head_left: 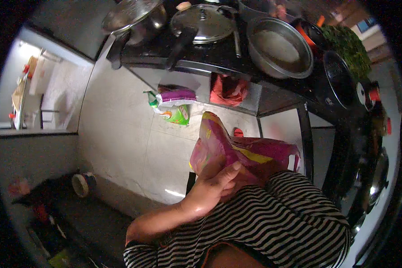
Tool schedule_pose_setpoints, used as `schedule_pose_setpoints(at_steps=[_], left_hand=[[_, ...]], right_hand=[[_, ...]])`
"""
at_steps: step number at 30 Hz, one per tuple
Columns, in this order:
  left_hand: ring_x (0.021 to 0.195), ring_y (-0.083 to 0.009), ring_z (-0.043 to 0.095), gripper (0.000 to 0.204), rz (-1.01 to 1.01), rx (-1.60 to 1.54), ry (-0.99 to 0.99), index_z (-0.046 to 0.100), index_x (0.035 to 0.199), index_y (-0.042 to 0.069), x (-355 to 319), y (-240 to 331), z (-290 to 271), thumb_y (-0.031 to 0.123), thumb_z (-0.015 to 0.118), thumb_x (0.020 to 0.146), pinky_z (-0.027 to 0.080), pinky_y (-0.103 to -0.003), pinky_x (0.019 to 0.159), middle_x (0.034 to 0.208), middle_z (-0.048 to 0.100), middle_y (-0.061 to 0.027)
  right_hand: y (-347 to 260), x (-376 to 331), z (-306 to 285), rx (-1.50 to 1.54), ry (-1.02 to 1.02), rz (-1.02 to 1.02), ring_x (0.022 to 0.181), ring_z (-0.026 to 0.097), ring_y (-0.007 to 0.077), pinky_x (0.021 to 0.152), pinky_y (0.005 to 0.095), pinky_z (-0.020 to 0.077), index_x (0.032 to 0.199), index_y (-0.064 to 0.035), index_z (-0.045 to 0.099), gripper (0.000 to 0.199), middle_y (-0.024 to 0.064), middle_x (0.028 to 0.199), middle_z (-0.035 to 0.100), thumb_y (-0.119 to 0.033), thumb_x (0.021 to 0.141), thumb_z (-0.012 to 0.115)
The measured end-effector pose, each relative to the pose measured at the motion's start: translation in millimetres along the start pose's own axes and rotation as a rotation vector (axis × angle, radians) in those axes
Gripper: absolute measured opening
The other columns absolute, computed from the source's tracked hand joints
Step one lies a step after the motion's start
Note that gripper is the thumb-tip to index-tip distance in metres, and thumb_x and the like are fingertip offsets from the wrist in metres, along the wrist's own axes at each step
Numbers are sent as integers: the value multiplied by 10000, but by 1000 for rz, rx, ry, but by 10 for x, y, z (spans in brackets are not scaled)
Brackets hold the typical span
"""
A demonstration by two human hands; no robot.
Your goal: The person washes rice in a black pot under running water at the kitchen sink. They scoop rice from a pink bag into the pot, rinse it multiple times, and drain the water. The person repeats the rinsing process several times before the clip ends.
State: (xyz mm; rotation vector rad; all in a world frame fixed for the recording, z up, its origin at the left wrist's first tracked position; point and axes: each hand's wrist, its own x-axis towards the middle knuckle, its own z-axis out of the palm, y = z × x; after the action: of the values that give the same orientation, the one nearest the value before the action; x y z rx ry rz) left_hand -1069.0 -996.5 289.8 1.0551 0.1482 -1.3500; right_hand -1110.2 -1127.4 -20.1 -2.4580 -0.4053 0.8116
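A large purple plastic bag [254, 154] with yellow bands lies in front of my body, its top folded and creased. My left hand [212, 190] is closed on the near side of this bag, thumb uppermost and fingers curled. On my right, the black-and-white striped sleeve [295, 192] reaches to the bag. My right hand does not show; the bag and sleeve hide that spot.
Ahead is a black counter with a lidded pan [203, 24], a steel pot [140, 18] and a wide metal bowl [279, 47]. Below stand green and purple packets [176, 105] and a red bag [228, 89]. A white bucket [82, 184] is at left.
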Motion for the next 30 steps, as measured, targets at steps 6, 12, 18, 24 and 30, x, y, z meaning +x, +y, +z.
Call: schedule_pose_setpoints(at_steps=[6,12,18,24,30], left_hand=[[620,-54,394,392,-8,106,-29,471,1126,47,48,-69,256,353,556,895,317,-202,529,782,497,25],[621,-63,401,323,-39,200,-74,471,1072,65,260,-14,409,341,523,914,331,-208,530,763,475,32],[502,-57,285,246,-76,89,-46,489,862,105,585,17,541,338,464,936,237,-202,462,605,318,67],[523,-48,341,187,19,110,-65,492,860,107,945,-143,647,285,493,920,283,-200,455,644,382,59],[523,-86,433,209,141,108,-27,560,934,57,1244,-310,620,250,486,905,362,-227,455,668,487,18]], right_hand=[[98,-217,69,82,49,41,995,580,243,844,344,492,1139,-17,532,416,113,1131,556,-109,757,669],[148,-376,99,145,70,72,997,581,237,849,338,493,1147,-11,526,425,112,1134,555,-109,759,669],[204,-551,-51,306,111,90,1000,582,231,853,333,494,1155,-5,521,434,111,1137,554,-109,760,669],[367,-1201,-498,956,163,93,1002,583,225,858,328,495,1163,0,515,444,110,1140,554,-109,761,669],[450,-2076,-816,1631,317,93,1005,584,219,863,323,496,1171,6,509,453,109,1143,553,-109,763,669]])
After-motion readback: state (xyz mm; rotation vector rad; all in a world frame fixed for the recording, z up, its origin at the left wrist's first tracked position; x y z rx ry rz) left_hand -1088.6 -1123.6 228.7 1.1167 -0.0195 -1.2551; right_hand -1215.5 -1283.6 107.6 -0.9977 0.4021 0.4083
